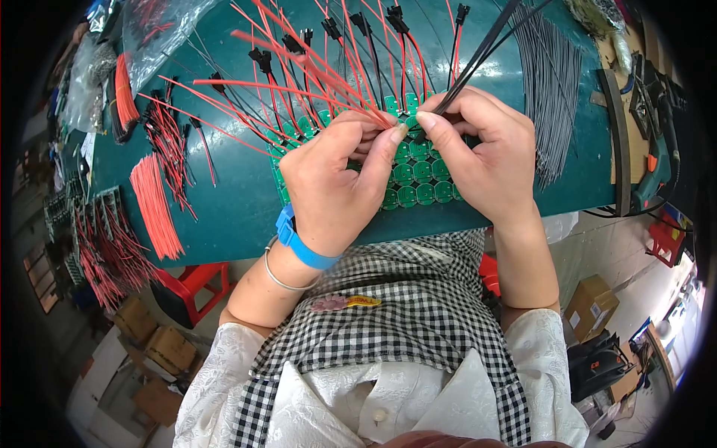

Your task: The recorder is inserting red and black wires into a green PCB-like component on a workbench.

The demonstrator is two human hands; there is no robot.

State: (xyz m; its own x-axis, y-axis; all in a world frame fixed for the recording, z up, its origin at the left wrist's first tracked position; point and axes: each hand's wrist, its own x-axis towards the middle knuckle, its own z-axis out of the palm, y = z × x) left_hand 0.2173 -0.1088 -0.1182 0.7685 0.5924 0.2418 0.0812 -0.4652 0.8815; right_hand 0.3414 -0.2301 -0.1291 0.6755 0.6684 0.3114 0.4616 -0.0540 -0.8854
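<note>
A panel of small green circuit boards (426, 173) lies on the green table in front of me. Above it, my left hand (347, 160) pinches a bundle of red wires (328, 93) that fan out to the upper left. Close beside it, my right hand (485, 145) is closed on several black wires (478, 63) that run to the upper right. The fingertips of both hands nearly meet over the boards and hide the wire ends. Red and black wires with black plug connectors (361, 24) rise from the panel's far part.
A pile of loose black wires (549, 89) lies at the right, a bundle of red wires (155, 205) at the left. Wired connectors (168, 142) lie beside it. A soldering iron or similar green-handled tool (651, 179) is at the right edge. Wired boards (104, 231) hang at the left.
</note>
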